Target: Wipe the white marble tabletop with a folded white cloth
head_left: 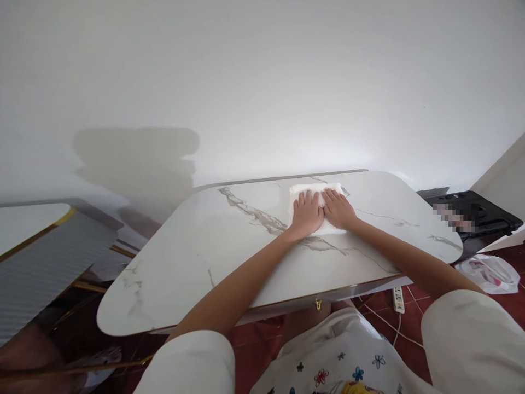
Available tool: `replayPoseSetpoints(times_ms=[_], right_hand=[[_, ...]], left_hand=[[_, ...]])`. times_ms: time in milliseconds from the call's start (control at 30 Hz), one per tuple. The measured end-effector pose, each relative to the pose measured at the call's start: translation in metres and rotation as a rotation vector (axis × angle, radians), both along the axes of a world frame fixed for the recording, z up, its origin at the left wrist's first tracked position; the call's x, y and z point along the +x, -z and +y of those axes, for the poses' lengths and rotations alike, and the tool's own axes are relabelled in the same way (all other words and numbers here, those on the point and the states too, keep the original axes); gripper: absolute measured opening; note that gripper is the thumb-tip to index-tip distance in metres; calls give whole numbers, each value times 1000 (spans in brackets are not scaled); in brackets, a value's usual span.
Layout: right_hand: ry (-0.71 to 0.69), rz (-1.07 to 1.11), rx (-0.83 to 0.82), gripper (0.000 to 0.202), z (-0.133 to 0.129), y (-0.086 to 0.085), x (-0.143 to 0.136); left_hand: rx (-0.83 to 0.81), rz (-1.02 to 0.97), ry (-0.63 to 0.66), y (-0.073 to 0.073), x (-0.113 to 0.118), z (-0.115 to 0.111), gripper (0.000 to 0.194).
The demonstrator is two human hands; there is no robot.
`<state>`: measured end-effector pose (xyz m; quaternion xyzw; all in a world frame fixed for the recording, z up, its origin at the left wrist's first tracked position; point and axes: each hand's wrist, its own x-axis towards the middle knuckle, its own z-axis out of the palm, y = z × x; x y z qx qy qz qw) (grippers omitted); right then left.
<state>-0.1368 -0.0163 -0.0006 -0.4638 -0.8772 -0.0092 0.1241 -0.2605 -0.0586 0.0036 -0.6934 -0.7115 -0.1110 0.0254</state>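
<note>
White cloth [327,226]: is lying flat on a marble-patterned table [246,251]
Left hand [307,212]: is pressing, spread, on the cloth
Right hand [338,210]: is pressing alongside, likewise spread

From here: plain white wall [295,82] right behind the back edge of the marble-look desk [164,268]. Soft grey shadow [135,148] on it, up past the back-left corner. Off the left edge: white-topped, gold-trimmed furniture unit [30,221], ribbed grey side. Dark red tile floor [253,350]; white power strip [397,300] below the front edge, toward right. Diffuse light.
</note>
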Motion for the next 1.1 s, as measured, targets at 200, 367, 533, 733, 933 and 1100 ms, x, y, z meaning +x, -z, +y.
replayPoseSetpoints(times_ms=[200, 367, 533, 733, 933, 1100], right_hand=[[-78, -26, 46, 55, -31, 3, 9], [-119, 7, 92, 55, -64, 6, 16], [-128, 16, 108, 55, -108, 6, 22], [-143, -9, 82, 56, -129, 6, 40], [-134, -22, 114, 56, -122, 7, 64], [-93, -49, 55, 57, -96, 2, 53]], left_hand=[[-20, 11, -27, 0, 8, -36, 57], [-6, 23, -23, 0, 13, -72, 57], [60, 58, 3, 6, 15, -115, 55], [36, 46, -4, 7, 30, -137, 58], [-10, 9, 53, 3, 52, -127, 62], [-80, -5, 72, -2, 43, -96, 63]])
